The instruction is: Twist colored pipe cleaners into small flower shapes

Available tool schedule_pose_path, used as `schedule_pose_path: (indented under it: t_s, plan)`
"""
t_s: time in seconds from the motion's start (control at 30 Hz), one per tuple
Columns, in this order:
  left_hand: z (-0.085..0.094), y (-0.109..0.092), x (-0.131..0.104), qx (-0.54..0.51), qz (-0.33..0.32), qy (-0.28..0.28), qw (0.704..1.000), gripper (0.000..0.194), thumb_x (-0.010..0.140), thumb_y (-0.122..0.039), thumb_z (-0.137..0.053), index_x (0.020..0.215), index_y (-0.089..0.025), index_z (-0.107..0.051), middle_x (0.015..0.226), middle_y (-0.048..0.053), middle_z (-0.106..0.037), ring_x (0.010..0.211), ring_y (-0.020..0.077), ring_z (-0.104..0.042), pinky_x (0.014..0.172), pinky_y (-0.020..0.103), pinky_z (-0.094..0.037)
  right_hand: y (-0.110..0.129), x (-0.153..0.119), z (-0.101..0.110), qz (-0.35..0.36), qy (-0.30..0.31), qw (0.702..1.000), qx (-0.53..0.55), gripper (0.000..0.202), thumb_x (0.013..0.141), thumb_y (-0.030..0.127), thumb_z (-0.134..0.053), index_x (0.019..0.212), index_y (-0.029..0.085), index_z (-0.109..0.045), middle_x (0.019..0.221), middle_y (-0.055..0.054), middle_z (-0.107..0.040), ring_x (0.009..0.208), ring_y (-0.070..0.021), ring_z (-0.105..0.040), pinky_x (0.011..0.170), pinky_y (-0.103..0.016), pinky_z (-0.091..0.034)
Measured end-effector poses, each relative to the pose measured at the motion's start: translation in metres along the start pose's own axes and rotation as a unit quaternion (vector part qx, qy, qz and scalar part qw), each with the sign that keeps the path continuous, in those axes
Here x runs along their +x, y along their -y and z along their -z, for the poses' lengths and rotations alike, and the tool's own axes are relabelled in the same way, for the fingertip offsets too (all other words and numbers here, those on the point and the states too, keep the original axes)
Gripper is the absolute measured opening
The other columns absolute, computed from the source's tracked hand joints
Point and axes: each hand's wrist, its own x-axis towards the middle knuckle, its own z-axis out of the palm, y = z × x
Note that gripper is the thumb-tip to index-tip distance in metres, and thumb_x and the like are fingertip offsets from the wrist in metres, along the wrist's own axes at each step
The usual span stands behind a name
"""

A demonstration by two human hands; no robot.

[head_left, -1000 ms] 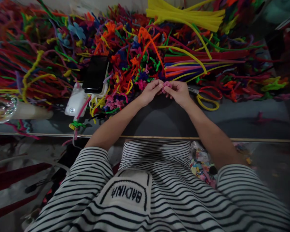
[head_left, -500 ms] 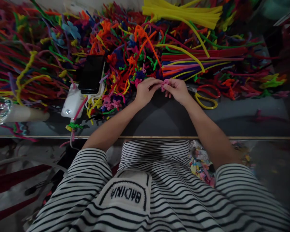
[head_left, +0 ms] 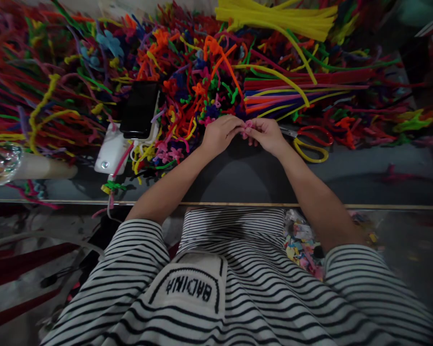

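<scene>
A small looped piece of pink pipe cleaner [head_left: 248, 126] is pinched between both hands above the front of the table. My left hand [head_left: 221, 134] grips its left side, with thumb and fingers pressed together. From the right, my right hand [head_left: 269, 135] holds it between thumb and forefinger, the other fingers curled below. The fingertips cover part of the piece. Just right of my right hand lie scissors [head_left: 313, 142] with red and yellow handles. Behind my hands rests a bundle of straight pipe cleaners [head_left: 274, 98] in several colours.
A heap of tangled pipe cleaners [head_left: 187, 91] spreads along the back. A yellow bundle [head_left: 277, 18] lies on top. To the left are a black phone [head_left: 140, 109], a white power bank [head_left: 110, 151] with a cable, and a clear-topped cylinder [head_left: 39, 166]. The table edge [head_left: 238, 204] runs before me.
The whole view has shifted slightly, so things appear a little further right. Both hands keep their hold on the pink pipe cleaner, with only small finger movement.
</scene>
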Motion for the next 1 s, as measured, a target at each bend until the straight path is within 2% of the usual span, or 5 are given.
schedule_pose_path:
  t_s: [0.23,0.63,0.77,0.83,1.0]
  plan:
    - [0.002,0.009,-0.001,0.049,-0.038,0.004,0.998,0.049,0.108,-0.057,-0.045,0.104,-0.022,-0.079,0.098,0.010,-0.079,0.101,0.0217,-0.075,0.096,0.038,-0.058,0.002,-0.001,-0.003,0.004,-0.013,1.000,-0.011,0.064,0.067,0.084,-0.081,0.078,0.022,-0.068,0.070,-0.001,-0.073,0.048,-0.0075,-0.056,0.039,-0.021,-0.041]
    - [0.001,0.005,0.000,0.038,-0.043,-0.026,0.998,0.046,0.108,-0.054,-0.047,0.098,-0.024,-0.081,0.093,0.008,-0.081,0.097,0.0207,-0.076,0.095,0.040,-0.059,-0.002,-0.001,-0.006,0.000,-0.049,0.999,-0.011,0.058,0.070,0.077,-0.084,0.077,0.021,-0.069,0.070,-0.002,-0.074,0.047,-0.0072,-0.054,0.039,-0.021,-0.039]
    - [-0.001,-0.008,-0.001,-0.006,0.066,-0.076,0.995,0.044,0.104,-0.059,-0.055,0.105,-0.022,-0.080,0.101,0.009,-0.081,0.100,0.0205,-0.075,0.097,0.036,-0.058,-0.004,0.001,-0.007,0.018,-0.099,0.995,0.004,0.060,0.070,0.080,-0.082,0.080,0.022,-0.073,0.077,-0.002,-0.075,0.053,-0.0095,-0.056,0.041,-0.023,-0.040]
    - [-0.003,-0.019,-0.003,-0.045,0.129,-0.089,0.987,0.044,0.101,-0.061,-0.062,0.114,-0.022,-0.076,0.101,0.007,-0.080,0.094,0.0178,-0.074,0.088,0.030,-0.057,-0.005,0.001,-0.007,0.047,-0.151,0.987,-0.009,0.061,0.073,0.084,-0.077,0.076,0.023,-0.074,0.079,-0.002,-0.072,0.059,-0.0112,-0.057,0.044,-0.025,-0.042]
    - [-0.021,-0.034,-0.008,-0.164,0.194,-0.054,0.966,0.051,0.093,-0.066,-0.071,0.116,-0.020,-0.071,0.101,0.005,-0.077,0.086,0.0135,-0.072,0.071,0.022,-0.055,-0.006,-0.003,-0.012,0.079,-0.208,0.975,-0.026,0.058,0.077,0.083,-0.074,0.074,0.026,-0.079,0.077,-0.002,-0.064,0.068,-0.0138,-0.059,0.057,-0.029,-0.051]
